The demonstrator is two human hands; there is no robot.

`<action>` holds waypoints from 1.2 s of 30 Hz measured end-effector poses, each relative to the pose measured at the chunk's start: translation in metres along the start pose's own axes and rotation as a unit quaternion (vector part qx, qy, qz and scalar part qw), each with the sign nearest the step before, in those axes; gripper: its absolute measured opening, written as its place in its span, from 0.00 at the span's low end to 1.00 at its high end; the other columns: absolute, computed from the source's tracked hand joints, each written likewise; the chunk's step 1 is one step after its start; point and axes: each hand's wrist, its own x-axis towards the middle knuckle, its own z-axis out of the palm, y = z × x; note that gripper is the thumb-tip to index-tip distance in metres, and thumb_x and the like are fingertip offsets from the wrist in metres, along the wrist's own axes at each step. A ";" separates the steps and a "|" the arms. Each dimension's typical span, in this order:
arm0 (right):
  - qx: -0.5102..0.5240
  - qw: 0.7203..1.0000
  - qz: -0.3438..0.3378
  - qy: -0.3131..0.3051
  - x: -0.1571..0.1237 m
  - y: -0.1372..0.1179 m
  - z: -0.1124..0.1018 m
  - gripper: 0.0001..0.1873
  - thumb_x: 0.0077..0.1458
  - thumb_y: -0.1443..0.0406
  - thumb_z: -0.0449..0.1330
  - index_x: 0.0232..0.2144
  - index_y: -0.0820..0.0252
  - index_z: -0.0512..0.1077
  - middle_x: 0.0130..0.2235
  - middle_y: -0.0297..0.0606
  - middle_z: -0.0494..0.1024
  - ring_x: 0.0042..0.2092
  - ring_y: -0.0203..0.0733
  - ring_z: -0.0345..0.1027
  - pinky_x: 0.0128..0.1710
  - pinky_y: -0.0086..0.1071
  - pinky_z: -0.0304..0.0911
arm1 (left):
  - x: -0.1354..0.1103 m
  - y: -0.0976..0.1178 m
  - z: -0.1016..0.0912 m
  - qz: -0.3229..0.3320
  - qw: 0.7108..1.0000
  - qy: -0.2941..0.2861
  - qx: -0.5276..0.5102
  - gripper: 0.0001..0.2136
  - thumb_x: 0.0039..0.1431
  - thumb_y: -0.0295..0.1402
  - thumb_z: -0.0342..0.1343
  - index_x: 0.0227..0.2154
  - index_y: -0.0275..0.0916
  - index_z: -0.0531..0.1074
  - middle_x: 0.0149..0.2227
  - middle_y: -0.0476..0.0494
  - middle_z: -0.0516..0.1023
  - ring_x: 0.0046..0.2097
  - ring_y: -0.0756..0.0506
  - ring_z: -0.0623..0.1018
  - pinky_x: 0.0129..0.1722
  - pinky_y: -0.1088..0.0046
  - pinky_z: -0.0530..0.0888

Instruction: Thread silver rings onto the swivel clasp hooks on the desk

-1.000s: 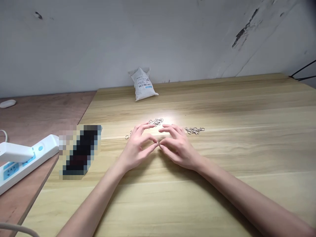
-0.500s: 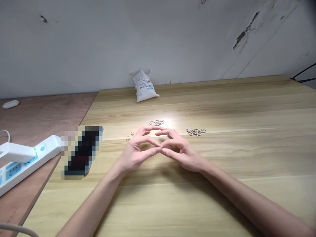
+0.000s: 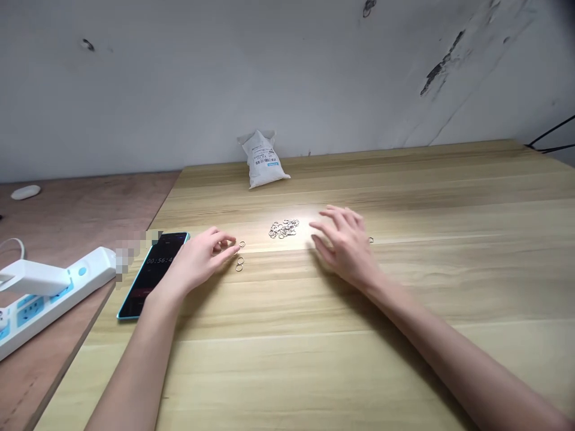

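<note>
My left hand point(image 3: 204, 257) is low over the left of the table, thumb and forefinger a little apart beside a few small metal rings. One ring point(image 3: 242, 243) lies just past its fingertips. Two more rings point(image 3: 240, 261), touching or overlapping, lie just nearer to me. Another is partly covered by the thumb tip. My right hand point(image 3: 344, 242) hovers with fingers spread, slightly blurred, holding nothing I can see. Between the hands rests a pile of metal rings point(image 3: 284, 228). Behind my right hand, a bit of metal hardware point(image 3: 371, 240) peeks out; the rest is hidden.
A white plastic packet point(image 3: 265, 161) with a printed label stands at the back by the wall. Left of my hand lies a phone point(image 3: 150, 278) showing a timer. A white power strip point(image 3: 58, 299) with a plug sits on the brown surface point(image 3: 90, 209) at the left.
My hands were together at the fingertips over the middle; they have parted, left to the loose rings, right to the right. Two touching rings now show near my left hand.
</note>
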 end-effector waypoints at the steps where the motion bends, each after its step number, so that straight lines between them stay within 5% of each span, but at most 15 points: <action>1: -0.005 1.000 0.015 0.006 0.000 0.011 -0.006 0.12 0.61 0.64 0.56 0.43 0.62 0.75 0.50 0.50 0.74 0.56 0.54 0.63 0.54 0.49 0.56 | 0.000 0.002 0.002 0.004 1.000 -0.004 0.011 0.16 0.61 0.49 0.52 0.39 0.43 0.77 0.36 0.46 0.76 0.35 0.46 0.76 0.32 0.72 0.70; 6: 0.027 0.996 0.031 -0.081 -0.002 0.060 -0.034 0.12 0.61 0.60 0.55 0.39 0.58 0.77 0.36 0.41 0.77 0.38 0.46 0.69 0.40 0.40 0.60 | 0.004 0.012 0.009 0.071 0.996 0.006 0.061 0.14 0.64 0.43 0.49 0.33 0.42 0.76 0.35 0.45 0.75 0.35 0.45 0.75 0.32 0.71 0.67; 10: 0.030 0.986 -0.008 -0.162 -0.004 0.069 -0.043 0.14 0.61 0.56 0.55 0.34 0.57 0.78 0.32 0.38 0.77 0.34 0.41 0.68 0.37 0.36 0.57 | 0.005 0.011 0.012 0.105 0.992 0.027 0.071 0.13 0.64 0.40 0.49 0.33 0.41 0.76 0.35 0.44 0.76 0.35 0.45 0.75 0.33 0.70 0.68; 19: -0.104 0.978 -0.064 -0.168 -0.006 0.040 -0.037 0.19 0.62 0.67 0.53 0.21 0.58 0.75 0.24 0.38 0.74 0.28 0.40 0.63 0.35 0.38 0.52 | 0.006 0.017 0.021 0.164 0.981 0.055 0.092 0.16 0.67 0.36 0.46 0.29 0.41 0.77 0.34 0.44 0.77 0.35 0.46 0.75 0.33 0.70 0.68; 27: -0.039 0.986 -0.117 -0.115 -0.003 0.016 -0.019 0.17 0.64 0.68 0.52 0.25 0.59 0.74 0.28 0.37 0.75 0.32 0.40 0.64 0.44 0.38 0.54 | 0.008 0.019 0.028 0.164 0.980 0.084 0.073 0.11 0.65 0.36 0.49 0.38 0.41 0.76 0.38 0.42 0.78 0.39 0.44 0.75 0.37 0.69 0.71; 31: -0.009 0.986 -0.135 -0.096 -0.002 0.002 -0.011 0.16 0.64 0.69 0.52 0.26 0.58 0.74 0.29 0.37 0.76 0.34 0.40 0.65 0.48 0.38 0.55 | 0.009 0.016 0.030 0.157 0.973 0.132 0.103 0.13 0.61 0.39 0.55 0.46 0.44 0.76 0.54 0.37 0.72 0.59 0.34 0.67 0.54 0.52 0.68; 36: 0.020 0.986 -0.142 -0.088 -0.005 0.003 -0.009 0.11 0.63 0.67 0.54 0.32 0.57 0.76 0.39 0.39 0.78 0.43 0.43 0.68 0.55 0.43 0.54 | 0.008 0.019 0.032 0.163 0.969 0.140 0.124 0.07 0.62 0.37 0.55 0.36 0.46 0.79 0.57 0.40 0.71 0.64 0.34 0.63 0.62 0.41 0.56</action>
